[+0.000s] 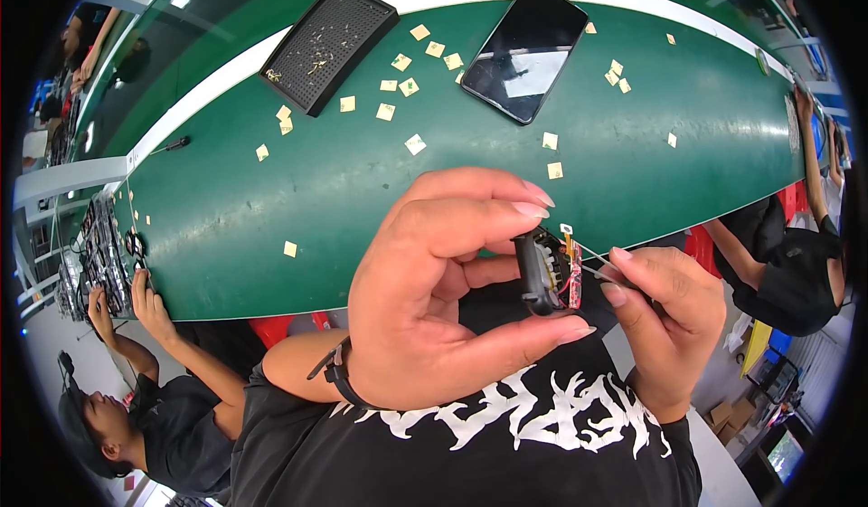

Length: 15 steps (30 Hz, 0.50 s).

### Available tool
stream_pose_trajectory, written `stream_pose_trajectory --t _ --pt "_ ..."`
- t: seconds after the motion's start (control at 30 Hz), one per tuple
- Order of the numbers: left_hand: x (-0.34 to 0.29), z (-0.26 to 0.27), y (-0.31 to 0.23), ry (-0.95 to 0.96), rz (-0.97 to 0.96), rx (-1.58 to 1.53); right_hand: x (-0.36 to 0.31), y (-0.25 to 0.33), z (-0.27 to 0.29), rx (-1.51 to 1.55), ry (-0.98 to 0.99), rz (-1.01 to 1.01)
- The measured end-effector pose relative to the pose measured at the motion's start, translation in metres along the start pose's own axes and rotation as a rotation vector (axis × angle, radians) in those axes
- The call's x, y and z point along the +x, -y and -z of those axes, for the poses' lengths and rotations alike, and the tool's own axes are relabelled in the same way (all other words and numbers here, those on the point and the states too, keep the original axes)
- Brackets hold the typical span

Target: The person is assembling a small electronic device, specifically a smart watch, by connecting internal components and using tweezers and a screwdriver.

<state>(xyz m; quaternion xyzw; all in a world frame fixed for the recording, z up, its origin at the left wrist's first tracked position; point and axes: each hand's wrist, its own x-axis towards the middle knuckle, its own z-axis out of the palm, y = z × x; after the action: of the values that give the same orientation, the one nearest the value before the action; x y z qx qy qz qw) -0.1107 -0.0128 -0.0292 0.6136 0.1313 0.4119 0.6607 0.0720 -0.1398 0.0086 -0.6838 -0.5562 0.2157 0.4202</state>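
Between the thumb and fingers of my left hand (425,281) is a small black electronic device (535,276), its casing open toward the right. Inside it show a red circuit board (576,276), thin wires and pale parts. A narrow yellowish strip with a white end (567,230) stands up from the board's top. My right hand (674,312) pinches a pair of metal tweezers (597,263), whose tips point left at the board, close to the strip. Whether the tips touch it I cannot tell. Both hands are raised in front of my chest, at the green table's near edge.
On the green table (362,199) lie a black perforated tray (330,46) with small scraps, a dark smartphone (526,52) and several small cream paper squares (415,144). At the left, a co-worker's hands (149,306) are beside a pile of black parts (95,254). Another person (796,272) sits at the right.
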Motion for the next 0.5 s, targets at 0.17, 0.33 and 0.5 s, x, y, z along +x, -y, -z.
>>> stream_pose_trajectory --t 0.17,0.33,0.5 --pt "-0.0002 0.0003 -0.0008 0.001 -0.004 0.008 -0.0036 -0.0029 -0.0003 0.001 0.000 0.002" --pt "0.0001 -0.0002 0.0004 0.001 -0.019 0.024 -0.0029 -0.0034 -0.0014 -0.002 0.004 0.020" --pt "-0.0002 -0.0006 0.0005 0.007 -0.017 0.024 -0.0033 -0.0023 -0.0018 -0.003 -0.002 0.010"
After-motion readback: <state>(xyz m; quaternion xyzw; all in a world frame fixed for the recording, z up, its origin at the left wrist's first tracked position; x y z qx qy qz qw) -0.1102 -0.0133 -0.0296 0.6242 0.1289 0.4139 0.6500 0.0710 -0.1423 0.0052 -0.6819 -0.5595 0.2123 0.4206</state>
